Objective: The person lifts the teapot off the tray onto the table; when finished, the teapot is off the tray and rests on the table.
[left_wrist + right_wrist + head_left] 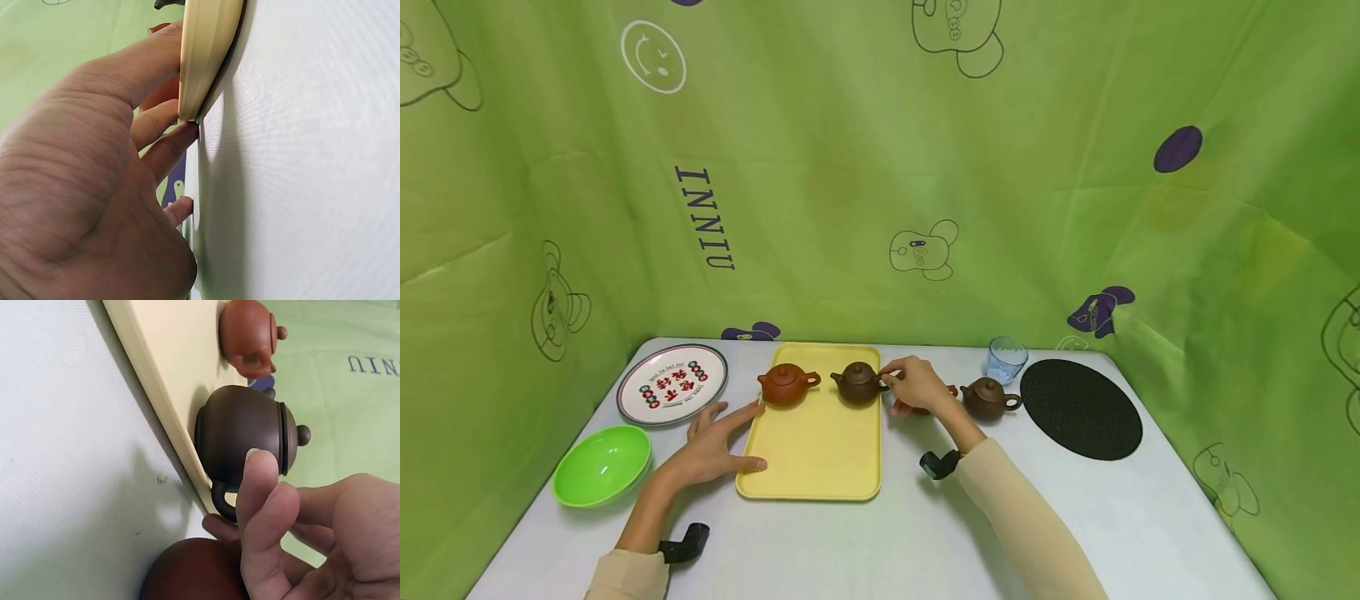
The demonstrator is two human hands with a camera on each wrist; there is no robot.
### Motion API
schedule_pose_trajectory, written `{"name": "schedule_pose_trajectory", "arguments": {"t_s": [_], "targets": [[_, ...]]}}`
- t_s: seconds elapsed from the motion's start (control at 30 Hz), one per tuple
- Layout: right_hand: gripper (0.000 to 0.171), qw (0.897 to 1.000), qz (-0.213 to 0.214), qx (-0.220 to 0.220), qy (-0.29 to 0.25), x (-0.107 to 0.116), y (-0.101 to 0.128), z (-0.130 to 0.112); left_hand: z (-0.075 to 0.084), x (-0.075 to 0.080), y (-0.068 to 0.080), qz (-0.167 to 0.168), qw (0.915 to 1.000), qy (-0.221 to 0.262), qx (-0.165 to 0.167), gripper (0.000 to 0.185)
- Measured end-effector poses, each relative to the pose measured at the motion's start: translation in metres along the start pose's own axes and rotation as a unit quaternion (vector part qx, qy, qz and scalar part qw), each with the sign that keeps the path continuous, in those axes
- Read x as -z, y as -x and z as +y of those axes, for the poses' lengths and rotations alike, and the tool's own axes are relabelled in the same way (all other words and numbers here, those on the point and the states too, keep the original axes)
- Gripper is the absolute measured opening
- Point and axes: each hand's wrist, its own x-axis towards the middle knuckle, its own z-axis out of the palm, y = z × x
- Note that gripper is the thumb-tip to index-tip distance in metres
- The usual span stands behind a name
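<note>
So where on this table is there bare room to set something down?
Free: the yellow tray's near half, and the tabletop in front of the black mat. Crowded: the far row, where the dark teapot, right hand, brown teapot and glass cluster.

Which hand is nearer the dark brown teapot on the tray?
Right. The right hand is at the dark brown teapot handle; the left hand rests at the yellow tray left edge.

The head view looks forward and down over the whole surface (880, 542), from well back. The left wrist view sits close, low along the tray (206, 56) edge. The right wrist view looks closely toward 12 o'clock at the dark teapot (244, 434). All three views share the tray (812, 450).
</note>
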Motion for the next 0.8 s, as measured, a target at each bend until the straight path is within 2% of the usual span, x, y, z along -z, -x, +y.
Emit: {"name": "schedule_pose_trajectory", "arguments": {"t_s": [0.33,0.8], "targets": [[0.027,1.0,0.004,0.001,-0.007,0.0003,0.0,0.0001,-0.001,-0.0012,-0.0001,0.004,1.0,0.0,-0.003,0.097],[0.03,0.999,0.035,0.0,-0.031,-0.0057,0.0016,-0.0002,0.0012,-0.0003,0.001,0.004,0.9999,0.006,-0.01,0.097]]}}
